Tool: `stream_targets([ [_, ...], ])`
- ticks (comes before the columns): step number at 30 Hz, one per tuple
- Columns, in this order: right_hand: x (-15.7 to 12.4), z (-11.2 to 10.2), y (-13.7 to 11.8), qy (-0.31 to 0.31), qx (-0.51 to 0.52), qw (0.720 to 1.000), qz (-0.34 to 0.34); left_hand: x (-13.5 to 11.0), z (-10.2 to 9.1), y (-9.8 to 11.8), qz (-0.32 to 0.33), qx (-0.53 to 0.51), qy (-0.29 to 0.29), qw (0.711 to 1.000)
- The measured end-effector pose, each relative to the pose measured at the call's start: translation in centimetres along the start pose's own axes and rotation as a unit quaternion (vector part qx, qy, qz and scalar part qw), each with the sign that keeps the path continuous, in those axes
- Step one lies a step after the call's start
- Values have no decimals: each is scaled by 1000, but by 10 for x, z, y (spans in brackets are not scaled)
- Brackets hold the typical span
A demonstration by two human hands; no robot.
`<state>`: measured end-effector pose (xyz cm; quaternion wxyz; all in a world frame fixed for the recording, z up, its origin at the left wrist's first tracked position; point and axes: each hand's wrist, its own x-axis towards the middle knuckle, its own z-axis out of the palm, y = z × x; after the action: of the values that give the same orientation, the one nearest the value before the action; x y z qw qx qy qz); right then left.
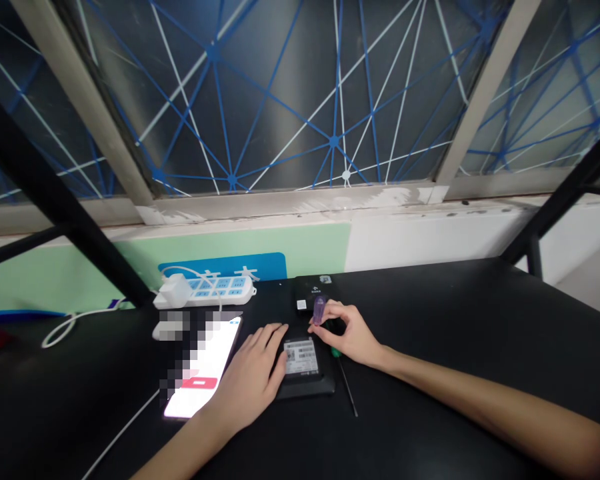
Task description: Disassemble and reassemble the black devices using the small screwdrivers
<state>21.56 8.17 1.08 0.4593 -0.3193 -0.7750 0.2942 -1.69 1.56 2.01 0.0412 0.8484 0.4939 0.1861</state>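
Note:
My left hand lies flat with fingers stretched out on the left edge of a flat black device that carries a white label. My right hand pinches the purple handle of a small screwdriver, held upright over the device's far edge. A second black box sits just behind it.
A lit phone with a white cable lies left of my left hand. Behind it are a white power strip and charger. A green-handled screwdriver lies on the black table under my right wrist. A window wall rises at the back.

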Motion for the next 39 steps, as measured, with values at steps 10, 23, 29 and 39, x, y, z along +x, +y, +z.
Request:
stream_targets([
  [10, -1, 1, 2, 7, -6, 1000, 6, 0, 1, -1, 1, 0, 4, 1000],
  [23, 0, 1, 0, 1, 0, 1000, 6, -1, 2, -2, -1, 0, -6, 1000],
  [29, -1, 2, 2, 12, 9, 1000, 4, 0, 1, -2, -5, 4, -13, 1000],
  [39, -2, 3, 7, 10, 22, 1000, -4, 0, 1, -2, -3, 1, -7, 1000],
])
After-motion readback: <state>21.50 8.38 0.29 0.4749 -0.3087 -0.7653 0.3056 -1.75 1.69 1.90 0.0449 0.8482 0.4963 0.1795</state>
